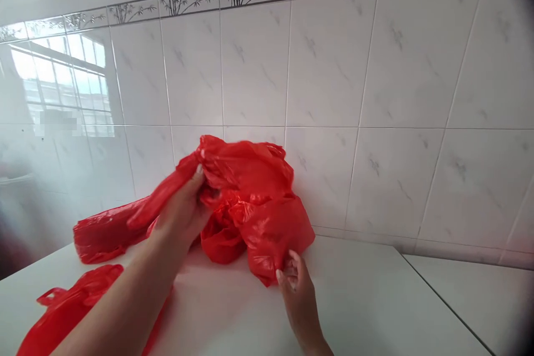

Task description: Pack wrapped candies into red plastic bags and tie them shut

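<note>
A crumpled red plastic bag (250, 169) is stretched between my two hands above the white table. My left hand (189, 200) is closed on its upper left part, with the thumb pressed on the plastic. Lower down, my right hand (295, 278) pinches the bag's bottom edge between thumb and fingers. Behind my left wrist lies a long folded red plastic bundle (104, 231). One more red bag (70, 311), with a loop handle sticking out, lies at the near left, partly covered by my left forearm.
The white table (354, 300) runs along a tiled wall (325, 67) with a bamboo-pattern border. A dark seam (446, 303) crosses the table top at the right. A window reflects in the tiles at the left.
</note>
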`<action>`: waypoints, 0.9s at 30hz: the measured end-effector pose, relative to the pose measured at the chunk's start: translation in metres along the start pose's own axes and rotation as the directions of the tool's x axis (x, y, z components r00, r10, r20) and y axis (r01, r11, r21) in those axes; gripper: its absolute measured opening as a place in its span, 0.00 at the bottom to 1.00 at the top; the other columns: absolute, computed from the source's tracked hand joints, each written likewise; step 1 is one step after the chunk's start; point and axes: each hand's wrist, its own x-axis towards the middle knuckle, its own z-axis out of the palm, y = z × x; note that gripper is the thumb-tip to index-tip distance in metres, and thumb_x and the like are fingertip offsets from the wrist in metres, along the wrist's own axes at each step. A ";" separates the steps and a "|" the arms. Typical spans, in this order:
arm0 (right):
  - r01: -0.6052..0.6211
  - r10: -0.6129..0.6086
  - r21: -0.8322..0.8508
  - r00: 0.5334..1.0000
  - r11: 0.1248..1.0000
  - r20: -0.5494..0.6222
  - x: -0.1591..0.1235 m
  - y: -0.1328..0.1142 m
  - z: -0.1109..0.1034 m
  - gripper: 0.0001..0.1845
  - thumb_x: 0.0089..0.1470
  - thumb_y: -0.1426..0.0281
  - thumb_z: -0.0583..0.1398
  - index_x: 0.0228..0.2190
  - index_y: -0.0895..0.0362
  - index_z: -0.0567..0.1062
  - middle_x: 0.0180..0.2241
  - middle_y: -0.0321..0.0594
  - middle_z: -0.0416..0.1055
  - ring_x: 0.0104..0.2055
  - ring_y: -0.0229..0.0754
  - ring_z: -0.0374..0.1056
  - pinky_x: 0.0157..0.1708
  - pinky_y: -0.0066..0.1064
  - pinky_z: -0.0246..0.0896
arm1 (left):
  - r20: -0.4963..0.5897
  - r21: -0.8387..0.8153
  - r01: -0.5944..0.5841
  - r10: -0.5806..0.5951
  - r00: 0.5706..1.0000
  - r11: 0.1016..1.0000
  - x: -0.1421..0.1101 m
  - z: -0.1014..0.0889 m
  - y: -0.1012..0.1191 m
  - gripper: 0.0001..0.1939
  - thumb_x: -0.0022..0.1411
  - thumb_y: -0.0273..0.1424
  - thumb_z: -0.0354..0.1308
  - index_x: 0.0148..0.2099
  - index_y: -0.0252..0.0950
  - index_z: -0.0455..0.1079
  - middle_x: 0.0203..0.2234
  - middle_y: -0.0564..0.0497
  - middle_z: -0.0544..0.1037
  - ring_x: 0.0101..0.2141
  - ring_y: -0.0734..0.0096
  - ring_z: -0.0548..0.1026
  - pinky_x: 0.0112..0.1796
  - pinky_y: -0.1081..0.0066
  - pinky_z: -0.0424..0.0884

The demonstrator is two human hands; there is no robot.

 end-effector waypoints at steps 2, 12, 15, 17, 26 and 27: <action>0.040 -0.041 -0.038 0.998 0.998 -0.040 0.000 0.011 -0.002 0.24 0.53 0.60 0.56 0.51 0.56 0.66 0.47 0.46 0.69 0.47 0.48 0.67 0.44 0.37 0.67 | 0.109 0.123 0.027 -0.040 0.993 0.992 -0.017 -0.003 -0.020 0.08 0.62 0.32 0.56 0.29 0.37 0.69 0.19 0.56 0.69 0.19 0.78 0.68 0.20 0.80 0.69; -0.368 0.244 -0.125 0.799 0.922 -0.549 0.005 0.069 -0.139 0.21 0.54 0.61 0.51 0.48 0.56 0.67 0.47 0.47 0.69 0.44 0.50 0.69 0.41 0.39 0.63 | 0.662 0.553 -0.104 -0.360 0.658 0.827 -0.110 0.017 -0.147 0.06 0.56 0.30 0.57 0.27 0.38 0.71 0.26 0.51 0.74 0.29 0.66 0.74 0.29 0.69 0.72; -0.442 0.315 -0.099 0.762 0.891 -0.565 -0.007 0.071 -0.179 0.21 0.56 0.58 0.51 0.48 0.53 0.67 0.43 0.43 0.72 0.43 0.49 0.70 0.40 0.38 0.64 | 0.722 0.636 -0.215 -0.473 0.505 0.741 -0.117 0.006 -0.158 0.18 0.45 0.19 0.59 0.38 0.44 0.77 0.46 0.49 0.75 0.47 0.55 0.73 0.47 0.61 0.70; -0.453 0.346 -0.057 0.750 0.890 -0.563 -0.011 0.068 -0.191 0.23 0.56 0.53 0.51 0.48 0.52 0.67 0.45 0.43 0.70 0.44 0.47 0.71 0.41 0.37 0.65 | 0.699 0.698 -0.332 -0.503 0.508 0.634 -0.113 -0.005 -0.166 0.33 0.45 0.16 0.54 0.52 0.49 0.72 0.58 0.51 0.66 0.56 0.54 0.66 0.54 0.57 0.63; -0.146 0.141 -0.079 0.988 0.986 -0.060 -0.010 0.056 -0.151 0.33 0.55 0.54 0.55 0.60 0.49 0.57 0.60 0.44 0.59 0.58 0.49 0.60 0.52 0.42 0.62 | 0.568 0.822 -0.513 -0.421 0.707 0.247 -0.080 -0.041 -0.205 0.31 0.50 0.18 0.54 0.56 0.43 0.67 0.56 0.46 0.68 0.54 0.55 0.67 0.53 0.58 0.65; -0.105 0.103 -0.122 0.994 0.987 -0.021 -0.011 0.055 -0.144 0.35 0.53 0.57 0.57 0.60 0.49 0.57 0.59 0.43 0.59 0.58 0.48 0.60 0.53 0.42 0.61 | 0.553 0.833 -0.497 -0.407 0.727 0.244 -0.081 -0.042 -0.205 0.26 0.53 0.19 0.53 0.54 0.43 0.69 0.54 0.46 0.70 0.53 0.56 0.69 0.52 0.59 0.65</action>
